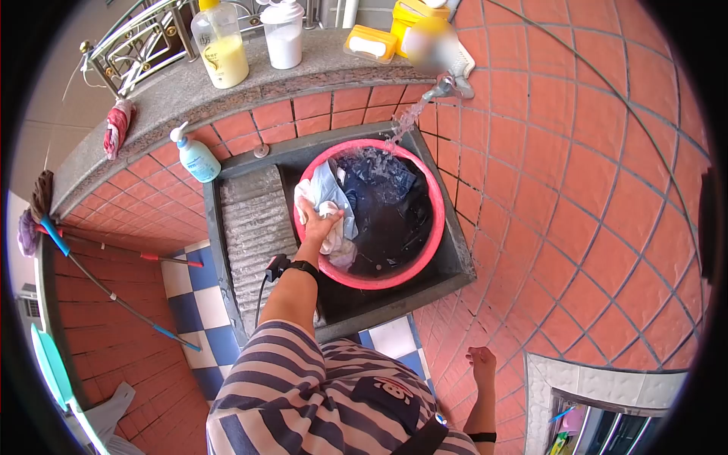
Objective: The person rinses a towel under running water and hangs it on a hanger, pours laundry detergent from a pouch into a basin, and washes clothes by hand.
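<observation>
The left hand [320, 224] is curled around a bunched white cloth [332, 243] beside a thin, pale blue cloth [327, 188], at the left side of the round pink plastic tub [379, 283]. The right hand [481, 356] is half curled, holding nothing I can see. Grip the bunch firmly over the tub, so drips fall inside. I count one tub, one running silver metal tap [446, 86]; the wet, dark blue clothes [383, 178] I can't count.

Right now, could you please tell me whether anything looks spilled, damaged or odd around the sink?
Nothing looks clearly spilled or damaged. Only the water in the pink tub seems odd: it looks dark beside the pale cloths in the left hand, though dark clothes lie in it.
</observation>
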A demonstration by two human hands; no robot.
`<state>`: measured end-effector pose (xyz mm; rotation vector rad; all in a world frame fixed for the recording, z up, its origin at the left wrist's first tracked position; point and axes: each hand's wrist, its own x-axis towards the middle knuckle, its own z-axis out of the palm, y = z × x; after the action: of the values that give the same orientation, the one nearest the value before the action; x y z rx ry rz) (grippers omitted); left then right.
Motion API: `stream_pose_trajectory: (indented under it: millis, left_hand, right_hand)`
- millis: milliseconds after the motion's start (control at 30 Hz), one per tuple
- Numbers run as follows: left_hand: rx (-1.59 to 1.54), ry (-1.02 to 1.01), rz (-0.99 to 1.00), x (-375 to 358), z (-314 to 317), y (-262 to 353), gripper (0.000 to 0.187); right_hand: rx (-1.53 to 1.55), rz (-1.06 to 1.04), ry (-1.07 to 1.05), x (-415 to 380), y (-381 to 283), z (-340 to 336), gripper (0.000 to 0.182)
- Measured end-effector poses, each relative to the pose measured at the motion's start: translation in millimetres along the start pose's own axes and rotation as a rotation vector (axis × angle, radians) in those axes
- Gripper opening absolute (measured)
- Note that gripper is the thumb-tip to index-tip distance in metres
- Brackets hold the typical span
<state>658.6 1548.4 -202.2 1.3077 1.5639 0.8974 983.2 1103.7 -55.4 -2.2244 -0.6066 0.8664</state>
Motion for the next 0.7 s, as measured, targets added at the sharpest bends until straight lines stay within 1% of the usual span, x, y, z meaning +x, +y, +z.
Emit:
stream_pose_trajectory:
  millis: [33,67,100,167,200,267,300,333,367,433,467,500,533,600,633,667,700]
  left_hand:
    - [0.038,0.004,-0.026,7.6,-4.4,9.4,0.130]
    - [0.044,-0.079,-0.097,10.0,-9.3,16.9,0.127]
    - [0.028,-0.070,-0.115,16.6,-8.0,12.9,0.127]
    - [0.100,-0.255,-0.228,28.4,-4.3,3.1,0.119]
    - [0.084,-0.246,-0.242,31.4,-3.9,2.2,0.119]
    - [0.147,-0.220,-0.303,31.7,-5.5,6.3,0.102]
    - [0.182,-0.208,-0.333,28.8,-7.5,12.4,0.094]
    - [0.232,-0.137,-0.385,19.2,-14.3,33.1,0.081]
    - [0.224,-0.125,-0.398,14.1,-12.0,29.3,0.081]
    - [0.192,-0.139,-0.262,-5.0,-7.8,17.3,0.073]
    - [0.286,-0.035,-0.172,-20.6,-4.2,20.0,0.068]
    - [0.244,-0.053,-0.160,-31.8,-1.5,20.4,0.064]
    - [0.261,-0.040,-0.112,-48.9,-5.4,37.0,0.060]
    - [0.265,-0.004,0.073,-78.5,-4.7,62.4,0.054]
    - [0.223,-0.027,0.094,-88.6,0.9,70.7,0.051]
    - [0.177,-0.025,0.205,-97.3,12.2,73.5,0.050]
    - [0.099,-0.069,0.188,-107.4,9.8,97.8,0.049]
  right_hand:
    - [-0.061,-0.050,-0.022,13.4,-30.9,3.2,0.018]
    - [-0.123,-0.097,-0.045,26.3,-56.9,7.8,0.018]
    - [-0.147,-0.103,-0.053,39.0,-77.7,14.0,0.018]
    - [-0.098,-0.240,-0.102,61.1,-115.0,27.7,0.018]
    - [-0.117,-0.246,-0.112,69.7,-135.5,36.4,0.018]
    - [-0.096,-0.285,-0.215,84.4,-179.2,54.2,0.018]
    - [-0.111,-0.292,-0.227,93.2,-200.5,62.4,0.018]
    - [-0.095,-0.326,-0.252,102.0,-221.3,71.4,0.019]
    - [-0.078,-0.361,-0.278,113.0,-239.8,80.0,0.019]
    - [0.044,-0.386,-0.307,143.0,-267.3,95.9,0.019]
    - [0.033,-0.391,-0.331,149.4,-287.9,105.8,0.019]
    - [0.058,-0.428,-0.378,150.5,-312.2,115.4,0.018]
    - [0.084,-0.463,-0.427,154.1,-329.4,125.5,0.018]
    - [0.081,-0.468,-0.512,170.5,-342.5,147.2,0.018]
    - [0.088,-0.469,-0.569,177.0,-348.1,157.1,0.018]
    - [0.025,-0.490,-0.619,180.5,-353.9,166.0,0.020]
    - [0.019,-0.495,-0.644,179.6,-360.2,174.8,0.020]
